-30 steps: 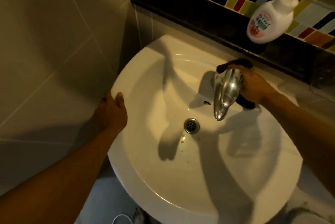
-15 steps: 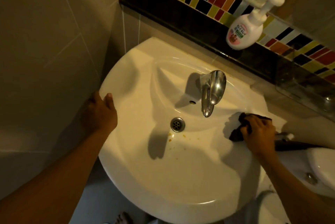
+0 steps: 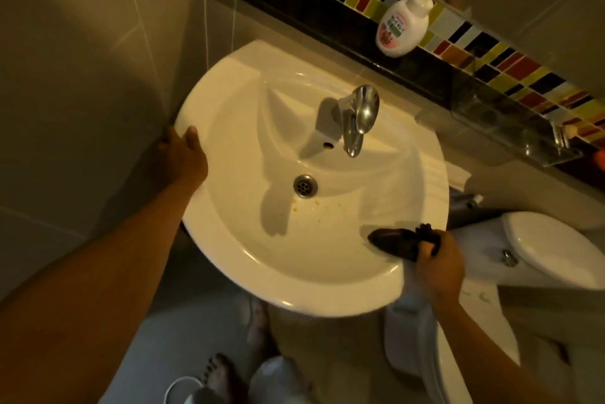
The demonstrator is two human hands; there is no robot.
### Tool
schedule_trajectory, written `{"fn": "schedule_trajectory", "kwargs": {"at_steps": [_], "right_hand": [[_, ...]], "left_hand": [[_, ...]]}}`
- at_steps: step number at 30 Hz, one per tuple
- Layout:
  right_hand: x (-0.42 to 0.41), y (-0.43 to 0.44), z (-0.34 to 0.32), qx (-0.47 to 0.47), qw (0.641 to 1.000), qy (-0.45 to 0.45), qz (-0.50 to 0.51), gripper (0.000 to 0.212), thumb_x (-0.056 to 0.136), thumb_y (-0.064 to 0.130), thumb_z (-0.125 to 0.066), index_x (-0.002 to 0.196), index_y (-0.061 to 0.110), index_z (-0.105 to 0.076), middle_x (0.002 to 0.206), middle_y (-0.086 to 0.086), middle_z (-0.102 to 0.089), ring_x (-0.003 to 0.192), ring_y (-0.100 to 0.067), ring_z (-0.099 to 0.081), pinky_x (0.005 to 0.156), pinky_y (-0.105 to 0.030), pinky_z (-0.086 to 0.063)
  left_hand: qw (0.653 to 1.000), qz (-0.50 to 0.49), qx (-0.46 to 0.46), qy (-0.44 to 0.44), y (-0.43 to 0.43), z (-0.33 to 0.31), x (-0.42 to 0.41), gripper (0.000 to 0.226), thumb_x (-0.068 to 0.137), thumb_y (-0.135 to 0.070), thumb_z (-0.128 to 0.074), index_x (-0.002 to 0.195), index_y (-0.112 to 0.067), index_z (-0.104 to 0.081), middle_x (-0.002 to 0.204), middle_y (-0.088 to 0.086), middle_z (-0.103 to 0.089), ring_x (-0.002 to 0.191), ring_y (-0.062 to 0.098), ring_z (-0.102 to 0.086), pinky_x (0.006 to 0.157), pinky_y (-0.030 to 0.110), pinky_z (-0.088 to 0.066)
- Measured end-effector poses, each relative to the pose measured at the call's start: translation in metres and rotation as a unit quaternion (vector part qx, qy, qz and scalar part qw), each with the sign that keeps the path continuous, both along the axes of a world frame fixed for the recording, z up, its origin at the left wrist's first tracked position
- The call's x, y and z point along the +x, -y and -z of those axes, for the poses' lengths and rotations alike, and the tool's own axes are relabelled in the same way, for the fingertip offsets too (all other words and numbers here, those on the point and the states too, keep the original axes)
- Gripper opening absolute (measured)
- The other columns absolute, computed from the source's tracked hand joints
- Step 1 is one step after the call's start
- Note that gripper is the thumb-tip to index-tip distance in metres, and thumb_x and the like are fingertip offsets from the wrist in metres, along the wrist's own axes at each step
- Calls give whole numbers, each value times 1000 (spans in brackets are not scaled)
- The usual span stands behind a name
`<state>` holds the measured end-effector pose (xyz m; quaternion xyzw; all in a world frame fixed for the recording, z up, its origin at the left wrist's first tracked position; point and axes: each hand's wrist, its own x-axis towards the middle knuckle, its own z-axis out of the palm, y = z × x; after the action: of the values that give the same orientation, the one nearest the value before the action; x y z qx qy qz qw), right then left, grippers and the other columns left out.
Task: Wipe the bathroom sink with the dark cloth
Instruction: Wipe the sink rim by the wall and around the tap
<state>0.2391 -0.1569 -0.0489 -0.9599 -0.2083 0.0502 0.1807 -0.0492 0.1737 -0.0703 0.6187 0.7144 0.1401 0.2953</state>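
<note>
A white round sink (image 3: 255,259) fills the middle of the view, with a chrome tap (image 3: 358,117) at its back and a drain (image 3: 305,186) in the bowl. Small yellow specks lie just right of the drain. My right hand (image 3: 438,264) grips the dark cloth (image 3: 397,243) and presses it on the sink's near right rim. My left hand (image 3: 181,158) rests on the sink's left edge, thumb on top of the rim.
A white pump bottle (image 3: 402,25) stands on the black ledge (image 3: 314,7) behind the sink, under coloured tiles. A white toilet (image 3: 550,253) sits close on the right. A tiled wall runs along the left. Bare feet show on the floor below.
My right hand has carried the cloth from behind the tap, along the right side of the sink, down to the near right rim. My left hand has stayed on the left edge.
</note>
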Motion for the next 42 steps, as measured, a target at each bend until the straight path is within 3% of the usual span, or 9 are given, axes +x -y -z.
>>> {"fn": "schedule_trajectory", "kwargs": {"at_steps": [8,12,16,22,25,28,32,37,42], "right_hand": [[-122,30,17,-25,997,-11,-76,40,89,40,-53,117,12,-56,116,-10,-61,110,-29,-53,93,-48,-48],[-177,19,18,-37,979,29,-199,45,83,42,-66,113,9,-60,111,-12,-64,104,-32,-59,88,-45,-51],[-221,-27,21,0,943,63,-326,43,80,50,-47,107,20,-59,104,-2,-66,96,-23,-60,87,-38,-51],[-273,-157,32,35,819,40,-571,31,87,32,-51,116,22,-56,118,-1,-59,114,-22,-48,99,-42,-42],[-291,-233,29,53,838,-42,-541,23,89,23,-52,110,15,-58,119,-8,-59,117,-30,-49,100,-44,-38],[-285,-310,24,64,863,-81,-495,27,89,20,-51,113,10,-57,122,-16,-56,117,-37,-45,98,-45,-32],[-245,-403,22,51,874,-73,-479,30,90,20,-51,119,12,-56,124,-16,-53,117,-37,-43,95,-42,-29],[-199,-458,20,29,878,-59,-475,31,94,25,-49,122,13,-51,129,-14,-49,123,-35,-39,103,-44,-24],[-212,-421,25,80,881,-92,-457,30,97,35,-41,117,15,-52,124,-9,-54,121,-29,-43,109,-46,-22]], "left_hand": [[930,-14,-98,353,17,-18,-34,55,103,-38,-15,145,-8,-34,139,-2,-42,131,14,-36,107,25,-26],[870,-45,-169,462,45,-24,-51,67,101,-47,-9,142,-4,-40,142,17,-47,134,34,-41,110,41,-34],[856,-78,-240,451,56,-24,-66,73,93,-63,-2,145,-24,-35,148,0,-44,135,24,-41,112,47,-30],[794,-177,-269,516,38,-13,-83,80,90,-68,-6,145,-17,-36,148,6,-43,136,30,-40,112,46,-30],[764,-219,-260,548,31,4,-102,81,88,-71,-9,143,-19,-38,143,10,-48,133,32,-44,116,50,-25],[795,-247,-246,496,19,17,-122,72,93,-65,-12,134,-19,-49,132,9,-57,105,23,-59,105,41,-35],[814,-250,-247,463,20,29,-133,68,96,-58,-9,137,-17,-44,128,8,-57,119,31,-53,100,42,-32],[815,-265,-258,446,18,35,-123,66,97,-55,-12,137,-15,-45,134,17,-56,90,24,-58,90,38,-37],[823,-250,-277,427,21,27,-115,68,97,-57,-15,139,-14,-45,133,18,-57,116,35,-57,99,46,-40]]}}
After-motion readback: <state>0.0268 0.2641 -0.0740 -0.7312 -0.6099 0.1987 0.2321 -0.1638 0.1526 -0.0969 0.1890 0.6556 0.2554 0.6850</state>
